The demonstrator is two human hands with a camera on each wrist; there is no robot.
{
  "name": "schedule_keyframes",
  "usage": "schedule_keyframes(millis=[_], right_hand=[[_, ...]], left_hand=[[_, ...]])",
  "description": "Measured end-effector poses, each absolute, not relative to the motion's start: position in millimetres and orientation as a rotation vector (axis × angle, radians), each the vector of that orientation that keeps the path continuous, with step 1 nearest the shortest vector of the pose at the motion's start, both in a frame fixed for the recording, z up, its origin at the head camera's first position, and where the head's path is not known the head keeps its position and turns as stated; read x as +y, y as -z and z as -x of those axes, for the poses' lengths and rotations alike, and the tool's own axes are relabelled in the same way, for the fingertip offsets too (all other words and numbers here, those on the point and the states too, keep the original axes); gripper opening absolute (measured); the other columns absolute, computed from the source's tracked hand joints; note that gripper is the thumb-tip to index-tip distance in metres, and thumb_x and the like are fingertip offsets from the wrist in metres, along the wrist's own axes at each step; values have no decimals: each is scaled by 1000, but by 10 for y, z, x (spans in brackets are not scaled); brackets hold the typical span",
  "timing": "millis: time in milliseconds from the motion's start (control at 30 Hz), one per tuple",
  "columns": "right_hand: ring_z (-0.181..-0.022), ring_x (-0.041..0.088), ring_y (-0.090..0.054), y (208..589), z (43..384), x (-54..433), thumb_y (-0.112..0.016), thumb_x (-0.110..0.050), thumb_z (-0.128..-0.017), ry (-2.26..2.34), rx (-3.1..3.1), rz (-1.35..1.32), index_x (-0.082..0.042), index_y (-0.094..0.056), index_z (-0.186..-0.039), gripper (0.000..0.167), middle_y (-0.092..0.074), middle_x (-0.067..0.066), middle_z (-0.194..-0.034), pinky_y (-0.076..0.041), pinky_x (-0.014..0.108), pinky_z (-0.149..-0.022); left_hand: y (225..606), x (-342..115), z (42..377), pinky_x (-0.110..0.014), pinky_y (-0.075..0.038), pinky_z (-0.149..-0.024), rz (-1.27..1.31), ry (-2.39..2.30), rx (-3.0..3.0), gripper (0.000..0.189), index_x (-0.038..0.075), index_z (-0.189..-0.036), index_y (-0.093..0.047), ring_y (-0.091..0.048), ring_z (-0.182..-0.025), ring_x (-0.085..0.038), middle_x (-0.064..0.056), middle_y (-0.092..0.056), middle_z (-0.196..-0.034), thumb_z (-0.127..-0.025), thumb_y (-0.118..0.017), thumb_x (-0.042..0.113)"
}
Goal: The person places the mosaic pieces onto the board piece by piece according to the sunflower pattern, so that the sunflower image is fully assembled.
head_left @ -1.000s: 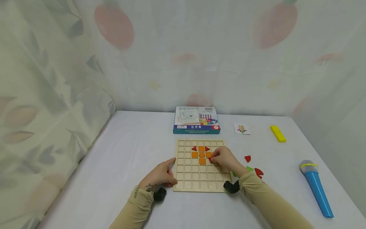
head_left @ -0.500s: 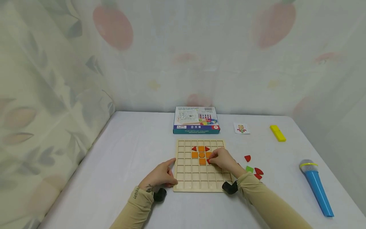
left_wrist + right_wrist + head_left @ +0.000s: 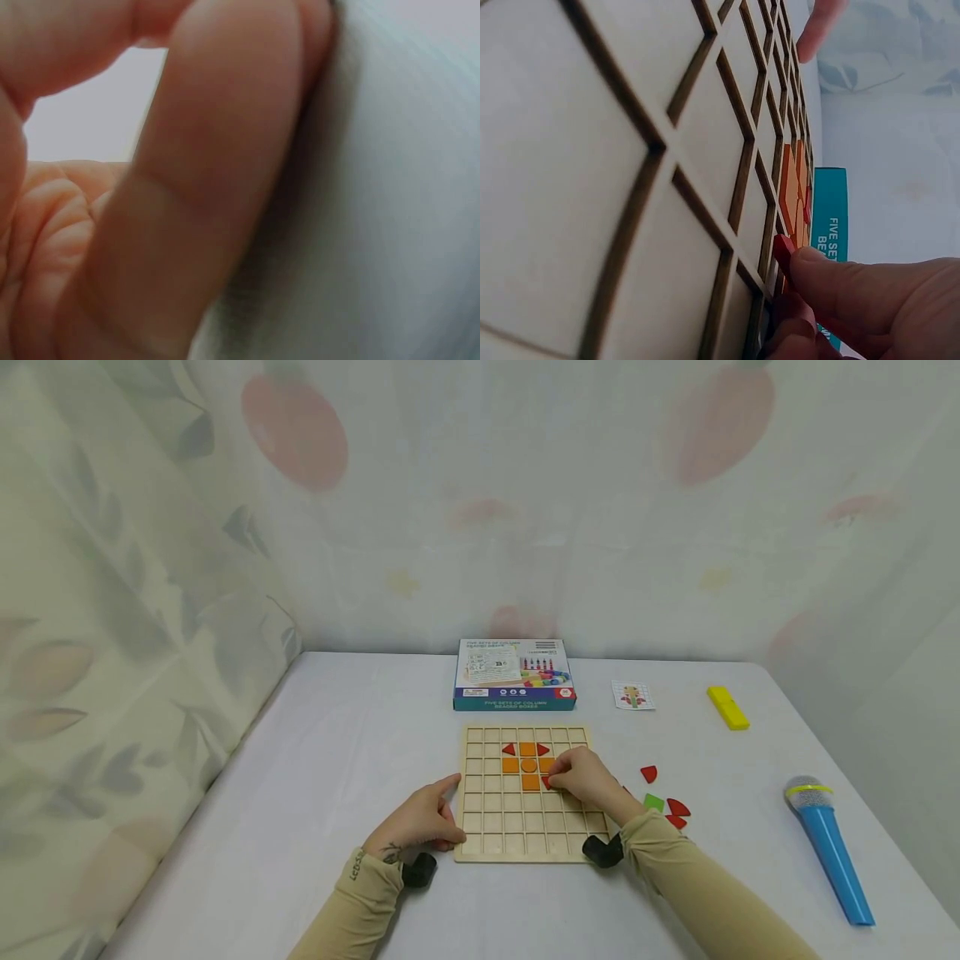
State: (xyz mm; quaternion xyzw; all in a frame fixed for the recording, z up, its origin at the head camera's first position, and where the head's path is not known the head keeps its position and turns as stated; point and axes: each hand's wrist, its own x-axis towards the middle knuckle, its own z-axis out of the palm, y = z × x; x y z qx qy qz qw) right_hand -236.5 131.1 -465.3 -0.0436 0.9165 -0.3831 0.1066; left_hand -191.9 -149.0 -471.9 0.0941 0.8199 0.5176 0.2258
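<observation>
Right hand (image 3: 588, 777): thumb and fingertips are pinching one small red piece (image 3: 783, 252) over the pale, square-celled wooden board (image 3: 522, 822); it is sitting closer to the lower flat orange square (image 3: 531, 782) than a second ago. Left hand (image 3: 418, 816): fingertips are resting, spread apart, against the board's left edge.

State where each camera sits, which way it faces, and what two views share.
Head: worn on the head, facing forward and down to the grid board; left hand, right hand and sleeves show.
Left wrist: on that wrist, facing the left hand close up, shown only in part beside a blurred surface.
Right wrist: on that wrist, looking low across the grid board; the right hand pinches a red piece; at top, apparently a left-hand finger.
Head and right wrist share the grid board, orange pieces and box.
</observation>
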Motion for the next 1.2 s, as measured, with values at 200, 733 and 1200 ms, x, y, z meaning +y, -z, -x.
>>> schedule_keyframes(millis=[200,733,1200], right_hand=[[-70,15,-51,4656,2361,1325,-70,-11,-79,1126,2705,132,-5,-69,-78,6,-62,1,-74,-43,25,-63],[-77,22,-54,4148,2279,2058,-60,-13,-87,1103,2872,132,2,-65,-107,26,-64,14,-97,-47,29,-61],[-77,19,-53,4493,2081,2294,-64,-16,-84,716,2807,36,-3,-67,-104,24,-63,10,-92,-48,32,-65]], left_hand=[[4719,-1481,1913,-26,-48,-47,-248,-1446,2240,100,4,-147,-22,-54,-49,-13,-7,-55,-64,-64,-77,-2],[4697,-1474,1909,-27,-49,-48,-242,-1442,2242,99,4,-147,-21,-55,-49,-14,-7,-56,-65,-65,-77,-1],[4707,-1482,1924,-26,-48,-48,-259,-1429,2253,99,3,-147,-20,-54,-49,-13,-6,-56,-64,-65,-76,-2]])
